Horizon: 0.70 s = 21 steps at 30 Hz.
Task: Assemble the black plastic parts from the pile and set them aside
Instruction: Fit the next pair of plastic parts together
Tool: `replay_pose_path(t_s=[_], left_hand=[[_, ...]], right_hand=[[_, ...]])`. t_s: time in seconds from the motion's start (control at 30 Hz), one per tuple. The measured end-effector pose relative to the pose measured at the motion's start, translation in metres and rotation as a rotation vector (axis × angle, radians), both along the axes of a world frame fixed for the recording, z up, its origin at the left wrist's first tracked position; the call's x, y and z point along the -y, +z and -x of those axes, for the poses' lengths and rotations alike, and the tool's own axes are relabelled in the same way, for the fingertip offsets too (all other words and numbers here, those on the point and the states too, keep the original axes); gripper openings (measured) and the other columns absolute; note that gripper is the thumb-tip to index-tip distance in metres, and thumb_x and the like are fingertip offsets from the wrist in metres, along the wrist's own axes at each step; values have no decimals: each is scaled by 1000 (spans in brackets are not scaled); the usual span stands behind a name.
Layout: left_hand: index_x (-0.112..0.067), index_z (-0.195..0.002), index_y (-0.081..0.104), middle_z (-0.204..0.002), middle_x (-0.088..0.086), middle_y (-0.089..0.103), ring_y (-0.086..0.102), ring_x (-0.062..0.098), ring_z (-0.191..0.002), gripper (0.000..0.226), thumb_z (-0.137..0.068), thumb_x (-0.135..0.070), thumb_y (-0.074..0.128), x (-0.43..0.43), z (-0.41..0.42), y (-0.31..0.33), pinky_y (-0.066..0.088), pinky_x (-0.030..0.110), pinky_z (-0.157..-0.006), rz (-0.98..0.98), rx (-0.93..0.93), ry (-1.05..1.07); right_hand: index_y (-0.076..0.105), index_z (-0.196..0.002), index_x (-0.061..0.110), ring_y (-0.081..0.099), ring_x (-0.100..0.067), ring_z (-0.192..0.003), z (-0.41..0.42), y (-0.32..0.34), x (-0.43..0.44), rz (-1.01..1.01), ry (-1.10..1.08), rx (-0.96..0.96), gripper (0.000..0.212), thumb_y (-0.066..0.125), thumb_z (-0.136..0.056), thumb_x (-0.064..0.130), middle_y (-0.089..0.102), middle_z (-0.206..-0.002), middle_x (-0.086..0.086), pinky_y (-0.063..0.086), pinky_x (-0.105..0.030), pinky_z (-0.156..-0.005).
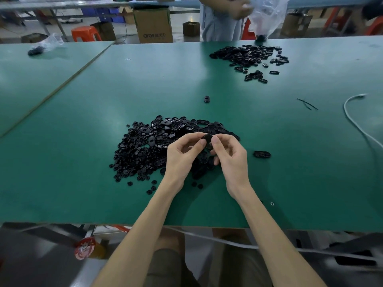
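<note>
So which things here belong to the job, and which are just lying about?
Job: near pile, black part pinched by left hand and right hand, lone oval piece to their right.
Lying about: white cable, black strips, cardboard box, orange stool.

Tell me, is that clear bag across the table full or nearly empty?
Nearly empty: the clear bag hangs limp and see-through, with only a small dark clump at its bottom.

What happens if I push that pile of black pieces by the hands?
Probably it won't move together. The pile is loose small pieces, with strays already scattered at its edge, so it would likely spread apart. The pieces look like thin hard plastic, so probably light and stiff. The green table looks smooth, so they may slide easily.
</note>
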<state>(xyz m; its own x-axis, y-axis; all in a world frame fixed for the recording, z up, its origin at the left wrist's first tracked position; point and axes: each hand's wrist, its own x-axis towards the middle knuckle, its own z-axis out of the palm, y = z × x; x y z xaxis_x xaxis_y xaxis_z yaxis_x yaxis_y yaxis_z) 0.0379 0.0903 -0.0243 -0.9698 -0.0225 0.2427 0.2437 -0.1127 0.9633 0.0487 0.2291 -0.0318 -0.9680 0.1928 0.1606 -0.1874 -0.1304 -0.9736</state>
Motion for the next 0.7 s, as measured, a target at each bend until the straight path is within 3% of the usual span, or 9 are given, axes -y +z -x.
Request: replay_pose_path(t_s=[0.2, 0.3, 0.43, 0.57, 0.7], left_hand=[[-15, -114, 78, -105, 3, 79, 74, 15, -95, 20, -95, -11, 74, 0, 1, -3, 57, 25, -84, 9, 26, -7], [-15, -111, 77, -104, 5, 78, 71, 16, -93, 17, -94, -11, 74, 3, 2, -5, 56, 26, -81, -26, 32, 33], [-13, -112, 76, -104, 19, 75, 67, 21, -93, 20, -93, -14, 76, 5, 4, -5, 55, 33, -82, -130, 89, 66], [-14, -113, 78, -101, 7, 75, 64, 16, -89, 23, -91, -19, 78, 6, 5, -4, 53, 39, -86, -198, 133, 46], [-18, -113, 80, -107, 5, 77, 68, 17, -95, 28, -86, -27, 79, 4, 2, -2, 56, 33, -87, -248, 152, -69]], right_hand=[[74, -97, 20, 64, -7, -67, 0, -1, -2, 2, -14, 10, 8, 75, -96, 12, 75, -81, 5, 50, -22, -58], [73, -93, 19, 64, -9, -67, 0, -2, -1, -26, 22, 18, 7, 77, -94, 13, 75, -78, 3, 50, -23, -57], [74, -90, 26, 67, -9, -72, 0, -2, 2, -81, 127, 1, 12, 80, -92, 17, 77, -80, 4, 50, -21, -58], [79, -88, 37, 64, -5, -68, -1, 0, 1, -82, 135, -18, 13, 78, -94, 25, 78, -83, 4, 50, -19, -58], [82, -96, 25, 62, -7, -68, 0, -2, -1, -89, 143, -6, 9, 74, -97, 19, 78, -82, -2, 47, -20, -57]])
